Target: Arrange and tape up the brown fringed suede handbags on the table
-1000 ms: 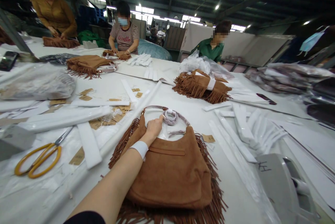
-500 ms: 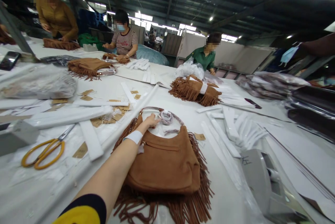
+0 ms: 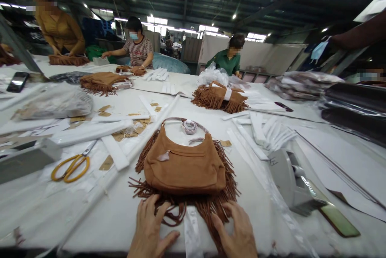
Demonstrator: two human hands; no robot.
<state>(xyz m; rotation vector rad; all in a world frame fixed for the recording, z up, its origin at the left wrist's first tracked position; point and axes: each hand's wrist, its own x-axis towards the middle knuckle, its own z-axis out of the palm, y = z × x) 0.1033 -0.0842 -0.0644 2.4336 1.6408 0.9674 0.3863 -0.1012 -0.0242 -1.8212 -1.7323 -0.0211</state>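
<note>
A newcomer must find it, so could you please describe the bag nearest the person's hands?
On the white table, find the left hand and right hand at the near edge. Just beyond them lies a brown fringed bag, its strap arching away. Unlike the fringed bags farther back, it shows a pale tab at its zipper.

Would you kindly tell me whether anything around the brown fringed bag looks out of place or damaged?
Only untidiness stands out: the bag's fringe splays unevenly, with strands looped near the left hand, and brown tags lie scattered left of it, another tag alone on its right. I see no tear or spill.
</note>
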